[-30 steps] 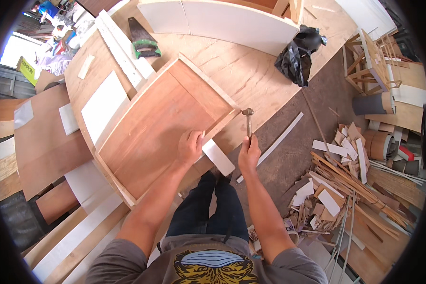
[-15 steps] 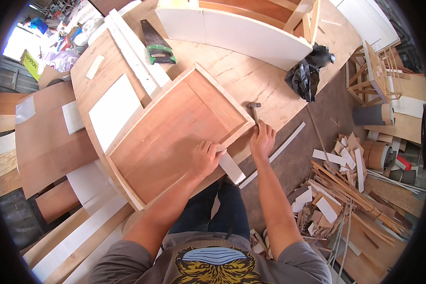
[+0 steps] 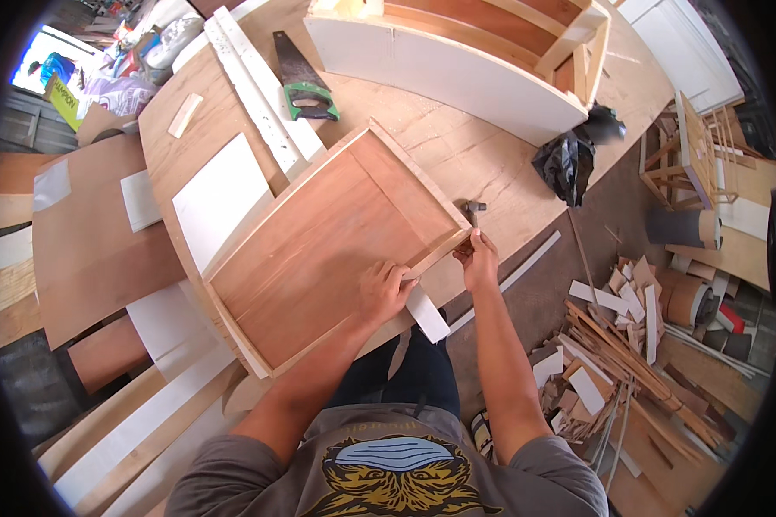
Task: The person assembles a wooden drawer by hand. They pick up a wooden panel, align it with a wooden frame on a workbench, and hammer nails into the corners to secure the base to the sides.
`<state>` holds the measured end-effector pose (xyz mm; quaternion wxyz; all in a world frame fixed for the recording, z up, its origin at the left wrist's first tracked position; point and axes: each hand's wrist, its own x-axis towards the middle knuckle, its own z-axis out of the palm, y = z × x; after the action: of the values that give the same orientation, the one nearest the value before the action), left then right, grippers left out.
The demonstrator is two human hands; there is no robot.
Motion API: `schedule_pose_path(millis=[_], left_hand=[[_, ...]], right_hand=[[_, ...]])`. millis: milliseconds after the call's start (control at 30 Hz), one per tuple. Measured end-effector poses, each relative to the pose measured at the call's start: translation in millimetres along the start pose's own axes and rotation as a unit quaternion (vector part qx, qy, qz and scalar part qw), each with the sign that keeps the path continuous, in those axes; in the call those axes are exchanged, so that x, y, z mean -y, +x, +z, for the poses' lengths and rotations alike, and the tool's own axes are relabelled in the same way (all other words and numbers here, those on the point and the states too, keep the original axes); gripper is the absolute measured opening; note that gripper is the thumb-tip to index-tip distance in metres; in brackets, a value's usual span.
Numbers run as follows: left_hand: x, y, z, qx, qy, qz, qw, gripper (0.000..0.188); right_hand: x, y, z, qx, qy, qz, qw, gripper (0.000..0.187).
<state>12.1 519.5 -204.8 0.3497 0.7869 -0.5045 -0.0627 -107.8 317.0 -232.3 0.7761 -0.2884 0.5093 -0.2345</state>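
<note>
A shallow wooden drawer-like tray with a raised pale rim lies slanted on the worktable before me. My left hand is closed over its near edge, fingers curled on the inner side. A white-faced wood strip sticks out toward me beside my left thumb; its other end is hidden. My right hand is closed at the tray's right corner, thumb uppermost. From that hand a hammer points away from me, its head beyond the corner. Most of its handle is hidden by the fingers.
A green-handled handsaw and long white boards lie beyond the tray on the worktable. A white-sided wooden cabinet stands at the far side, near a black plastic bag. Wood offcuts are heaped on the floor at right.
My view has shifted slightly, moving the scene rightward in the picture. My right hand and the hammer have drawn a little nearer to me against the tray's corner. My left hand keeps its place.
</note>
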Motion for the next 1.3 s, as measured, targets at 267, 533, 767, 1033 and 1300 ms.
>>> schedule_pose_path(millis=[267, 533, 767, 1033, 1300], left_hand=[[1, -15, -13, 0.013, 0.096, -0.029, 0.995, 0.046], [-11, -110, -34, 0.116, 0.191, -0.115, 0.968, 0.065], [-27, -148, -44, 0.104, 0.197, -0.224, 0.949, 0.07], [-32, -184, -42, 0.034, 0.223, -0.309, 0.924, 0.07], [-24, -218, -46, -0.011, 0.237, -0.42, 0.876, 0.079]], right_hand=[[24, 25, 12, 0.016, -0.085, 0.036, 0.996, 0.028], [45, 40, 13, 0.05, -0.226, 0.012, 0.973, 0.028], [46, 56, 11, 0.068, -0.286, 0.004, 0.956, 0.026], [52, 64, 7, 0.081, -0.371, 0.0, 0.925, 0.028], [51, 64, 18, 0.086, -0.418, -0.06, 0.903, 0.031]])
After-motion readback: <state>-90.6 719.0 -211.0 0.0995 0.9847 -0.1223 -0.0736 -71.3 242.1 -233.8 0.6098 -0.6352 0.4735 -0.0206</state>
